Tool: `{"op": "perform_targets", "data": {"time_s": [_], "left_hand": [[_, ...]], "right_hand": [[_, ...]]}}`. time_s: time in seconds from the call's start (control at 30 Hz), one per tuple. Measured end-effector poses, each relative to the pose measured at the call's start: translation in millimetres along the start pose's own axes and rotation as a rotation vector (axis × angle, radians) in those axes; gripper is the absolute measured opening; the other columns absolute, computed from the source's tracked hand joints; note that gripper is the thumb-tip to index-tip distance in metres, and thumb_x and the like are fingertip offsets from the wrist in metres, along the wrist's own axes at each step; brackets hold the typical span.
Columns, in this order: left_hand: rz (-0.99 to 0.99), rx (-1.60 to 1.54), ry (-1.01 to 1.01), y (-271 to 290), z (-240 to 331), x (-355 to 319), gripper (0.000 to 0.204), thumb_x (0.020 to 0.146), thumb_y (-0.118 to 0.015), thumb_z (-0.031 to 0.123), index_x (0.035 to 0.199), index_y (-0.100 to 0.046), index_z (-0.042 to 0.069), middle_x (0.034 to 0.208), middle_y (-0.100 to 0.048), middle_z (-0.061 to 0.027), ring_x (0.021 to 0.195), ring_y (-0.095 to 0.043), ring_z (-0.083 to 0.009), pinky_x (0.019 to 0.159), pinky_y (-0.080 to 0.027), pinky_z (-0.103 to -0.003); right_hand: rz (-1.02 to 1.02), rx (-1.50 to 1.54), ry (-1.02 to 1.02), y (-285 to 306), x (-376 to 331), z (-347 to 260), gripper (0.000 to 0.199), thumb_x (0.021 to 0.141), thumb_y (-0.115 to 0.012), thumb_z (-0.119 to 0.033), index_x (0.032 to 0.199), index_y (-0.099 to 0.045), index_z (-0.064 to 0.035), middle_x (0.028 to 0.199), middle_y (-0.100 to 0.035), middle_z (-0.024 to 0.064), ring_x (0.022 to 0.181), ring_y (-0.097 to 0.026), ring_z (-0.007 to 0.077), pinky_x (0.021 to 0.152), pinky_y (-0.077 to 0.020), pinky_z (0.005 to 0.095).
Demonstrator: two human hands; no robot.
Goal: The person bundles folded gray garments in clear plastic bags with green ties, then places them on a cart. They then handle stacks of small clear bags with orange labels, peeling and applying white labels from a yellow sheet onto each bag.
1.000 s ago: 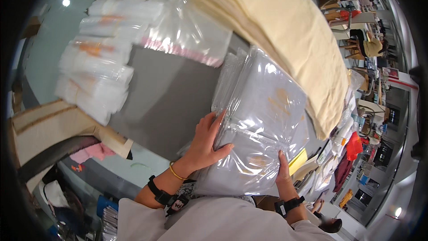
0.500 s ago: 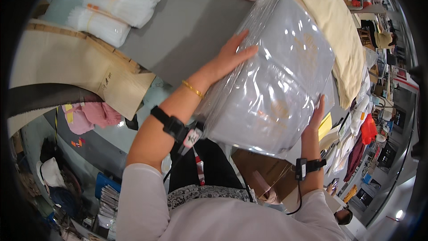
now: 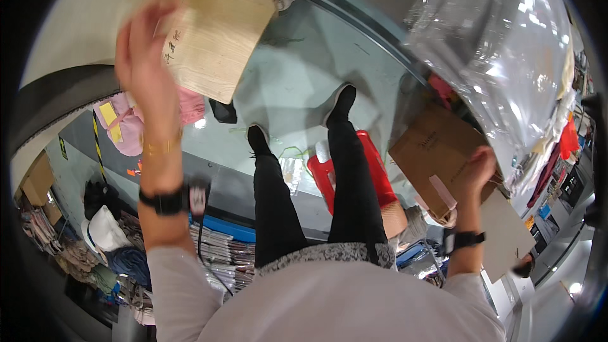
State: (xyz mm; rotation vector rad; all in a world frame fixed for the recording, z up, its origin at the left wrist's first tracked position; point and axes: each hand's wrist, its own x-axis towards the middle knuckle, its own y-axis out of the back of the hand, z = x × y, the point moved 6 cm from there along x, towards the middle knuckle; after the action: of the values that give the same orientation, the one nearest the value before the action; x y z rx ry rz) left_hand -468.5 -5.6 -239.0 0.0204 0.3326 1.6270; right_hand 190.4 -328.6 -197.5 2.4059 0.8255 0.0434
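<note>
Left of the carton [image 3: 424, 152], left hand [image 3: 144, 57] loosely open; right hand [image 3: 481, 168] beside it — can't tell its grip — and a knock might slide the slick bags [image 3: 506, 50] down

The cardboard box [image 3: 423, 158] looked matt; beside it, plastic bags [image 3: 506, 44] gleamed, glossy and creased; left of it, the wooden panel [image 3: 221, 35] was smooth.

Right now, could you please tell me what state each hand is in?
Left hand: open, motion-blurred, nothing visible in it.
Right hand: blurred, nothing visible in it; whether open or closed cannot be told.
</note>
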Motion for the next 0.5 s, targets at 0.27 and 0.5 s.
{"op": "perform_targets", "data": {"time_s": [0.27,0.5], "left_hand": [[0.058,-0.04,0.89,170.3,-302.4,-325.8,0.02,0.105,-0.062,0.024,0.109,-0.064,0.004,0.087,-0.063,-0.001,0.071,-0.056,-0.0079,0.058,-0.046,-0.022],[0.118,0.119,1.11,184.5,-408.2,-418.6,0.032,0.105,-0.063,0.035,0.117,-0.066,0.006,0.101,-0.071,-0.0056,0.086,-0.068,-0.013,0.071,-0.056,-0.028]], "right_hand": [[-1.103,-0.351,0.363,-481.8,-163.6,198.3,0.036,0.096,-0.071,-0.026,0.129,-0.069,-0.0112,0.13,-0.062,0.0219,0.12,-0.061,0.0349,0.103,-0.0481,0.0406],[-0.921,-0.814,0.39,-776.6,-89.7,249.6,0.055,0.094,-0.06,-0.062,0.14,-0.064,-0.0327,0.165,-0.028,0.0248,0.152,-0.025,0.0491,0.124,-0.0243,0.0525]]}}
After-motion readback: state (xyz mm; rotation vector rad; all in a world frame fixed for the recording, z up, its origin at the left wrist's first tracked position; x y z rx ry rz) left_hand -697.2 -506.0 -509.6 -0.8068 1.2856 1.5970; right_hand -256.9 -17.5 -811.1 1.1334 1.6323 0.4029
